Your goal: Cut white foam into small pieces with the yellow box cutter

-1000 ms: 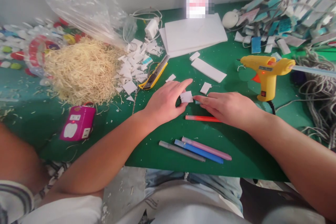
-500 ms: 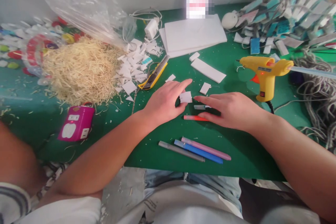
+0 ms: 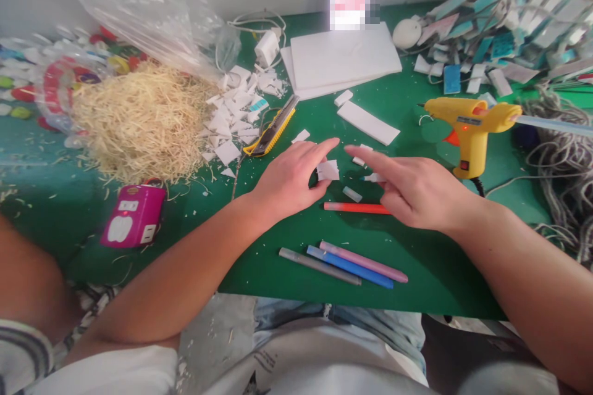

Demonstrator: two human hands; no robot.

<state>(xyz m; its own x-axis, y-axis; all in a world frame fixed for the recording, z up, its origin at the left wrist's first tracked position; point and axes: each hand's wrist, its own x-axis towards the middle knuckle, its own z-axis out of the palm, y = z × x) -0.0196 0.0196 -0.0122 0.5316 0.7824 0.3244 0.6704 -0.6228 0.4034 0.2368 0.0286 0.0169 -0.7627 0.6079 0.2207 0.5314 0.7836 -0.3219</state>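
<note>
Between the thumb and fingers of my left hand (image 3: 291,174) is a small white foam piece (image 3: 328,170) with a short dark mark near its left edge. My right hand (image 3: 417,194) is closed around an uncapped marker (image 3: 373,178), its dark tip pointing left toward the piece without touching it. The index finger of that hand stretches forward above the marker, partly over another small white block (image 3: 362,155). A loose translucent cap (image 3: 353,194) lies below the tip. Under my right hand lies a red marker (image 3: 354,207), its right end hidden.
Gray, blue and pink markers (image 3: 365,262) lie near the front edge. A yellow box cutter (image 3: 275,129) and white scraps (image 3: 231,117) are at left, beside straw (image 3: 143,123) and a magenta power socket (image 3: 135,215). A yellow glue gun (image 3: 472,129) stands right; white sheets (image 3: 343,62) lie behind.
My right hand has drawn slightly right, and its index finger has lifted forward. The marker's tip now shows, with the cap separate on the table. My left hand stays with the foam piece.
</note>
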